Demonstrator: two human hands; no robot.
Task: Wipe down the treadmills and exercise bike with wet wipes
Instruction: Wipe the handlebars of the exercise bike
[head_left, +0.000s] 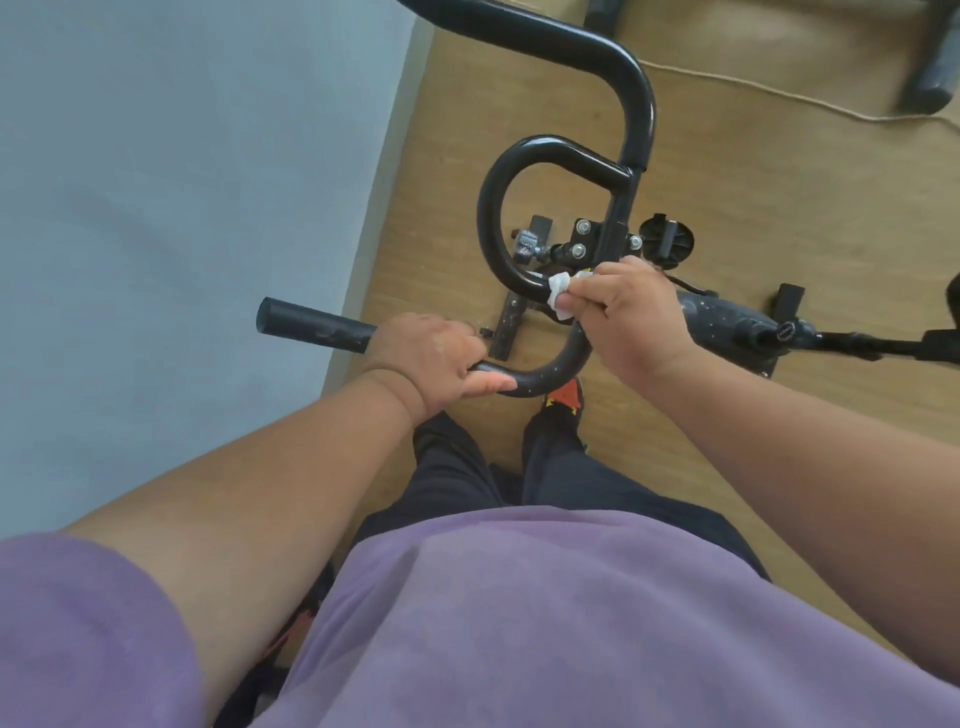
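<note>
**gymrat_q:** Which hand is doing the wiping on the bike (727, 327) here, and where does the bar go from it?

**wipe_guy:** The right hand (631, 317). Its fingers are clamped around the handlebar (540, 382) with the wipe (561, 293) bunched between them and the tube, a white corner poking out on the left side of the fist. The left hand (431, 358) has its fingers curled around the same bar lower down, next to the foam grip (311, 327), thumb lying along the tube. Looks like it's just steadying things.

**gymrat_q:** So which way to slide?

**wipe_guy:** The tube is a curve, not a straight run. From the right fist it bends down and left into the U that ends at the left hand, and the other way it sweeps up and left around the loop (493, 208). The wipe sits right where those two stretches meet, so I'd guess the stroke has to follow the bend either way. The right hand is the only one touching the wipe; the left is close by on the same bar. The bike stands on the wood floor (779, 171) near its left edge, by the wall.
</note>
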